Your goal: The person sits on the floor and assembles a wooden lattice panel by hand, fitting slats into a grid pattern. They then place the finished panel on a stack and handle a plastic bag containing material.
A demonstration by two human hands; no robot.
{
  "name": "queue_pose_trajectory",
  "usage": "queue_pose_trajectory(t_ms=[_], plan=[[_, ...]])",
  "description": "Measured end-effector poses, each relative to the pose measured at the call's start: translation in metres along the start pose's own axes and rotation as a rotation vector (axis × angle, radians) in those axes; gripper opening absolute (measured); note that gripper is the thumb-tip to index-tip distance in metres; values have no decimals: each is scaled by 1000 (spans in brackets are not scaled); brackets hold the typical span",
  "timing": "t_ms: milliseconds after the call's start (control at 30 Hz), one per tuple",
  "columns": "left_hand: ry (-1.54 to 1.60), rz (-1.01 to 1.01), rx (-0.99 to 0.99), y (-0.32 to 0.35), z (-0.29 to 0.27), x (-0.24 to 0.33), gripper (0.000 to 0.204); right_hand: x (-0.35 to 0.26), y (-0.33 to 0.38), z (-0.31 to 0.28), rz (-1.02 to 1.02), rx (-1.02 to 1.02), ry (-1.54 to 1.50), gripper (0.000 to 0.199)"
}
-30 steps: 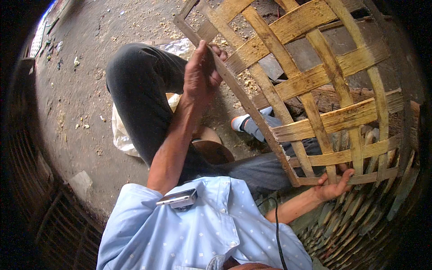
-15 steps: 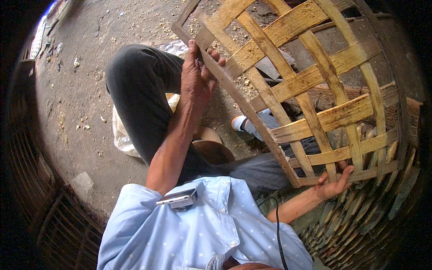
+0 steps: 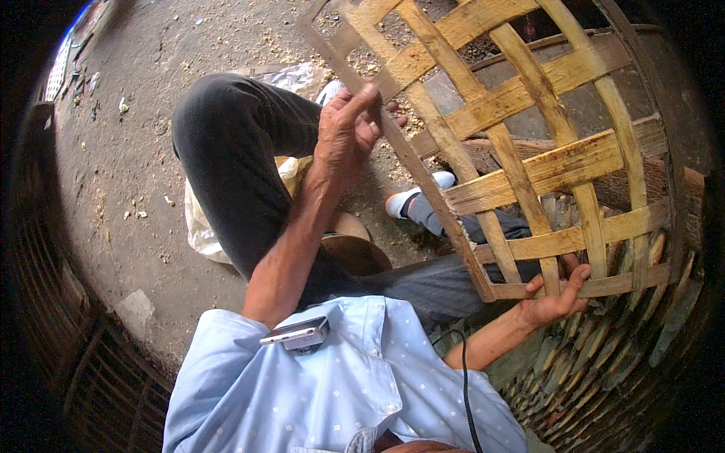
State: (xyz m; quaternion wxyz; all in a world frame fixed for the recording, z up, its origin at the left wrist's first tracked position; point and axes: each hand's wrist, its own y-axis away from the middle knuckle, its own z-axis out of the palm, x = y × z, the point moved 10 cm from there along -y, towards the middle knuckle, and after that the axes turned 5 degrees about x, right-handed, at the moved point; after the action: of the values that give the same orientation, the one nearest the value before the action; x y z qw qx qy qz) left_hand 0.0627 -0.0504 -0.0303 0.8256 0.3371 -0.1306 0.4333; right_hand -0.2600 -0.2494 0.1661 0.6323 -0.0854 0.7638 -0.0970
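Head view. Left hand (image 3: 346,132) raised in front of the bent knee, fingers curled together around the dark edge strip of the woven bamboo panel (image 3: 529,151); thumb lies along the strip. Right hand (image 3: 557,296) at the panel's lower corner, fingers spread apart and pressed against the bottom slats, thumb up on the front face. Panel tilted, standing over the person's lap, open lattice of pale flat slats. Dark trousers (image 3: 226,166), pale blue shirt (image 3: 332,385). Phone (image 3: 296,333) in the shirt pocket. Grey shoe (image 3: 414,202) behind the panel. Dirt floor (image 3: 128,136) strewn with shavings.
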Motion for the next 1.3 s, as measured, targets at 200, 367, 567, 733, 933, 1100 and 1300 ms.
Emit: queue_pose_trajectory(t_ms=[200, 367, 567, 733, 933, 1100, 1300], plan=[[-397, -106, 55, -10, -22, -7, 53, -14, 1, 7, -63, -11, -47, 58], [-452, 26, -214, 10, 15, -12, 31, -18, 15, 14, -81, 14, -71, 58], [-532, -119, 25, 4, -8, -18, 28, -22, 26, 25, -58, -22, -47, 55], [-443, -117, 34, 1, -13, -20, 26, -30, 43, 55, -113, -122, -63, 55], [-510, -173, 80, -1, -27, -20, 33, -16, 47, 55, -51, -148, -67, 56], [215, -260, -307, 13, 18, -19, 37, -25, 37, 45, -22, 31, -78, 57], [67, -171, -314, 16, 17, -21, 46, -27, 23, 29, -5, 69, -114, 58]])
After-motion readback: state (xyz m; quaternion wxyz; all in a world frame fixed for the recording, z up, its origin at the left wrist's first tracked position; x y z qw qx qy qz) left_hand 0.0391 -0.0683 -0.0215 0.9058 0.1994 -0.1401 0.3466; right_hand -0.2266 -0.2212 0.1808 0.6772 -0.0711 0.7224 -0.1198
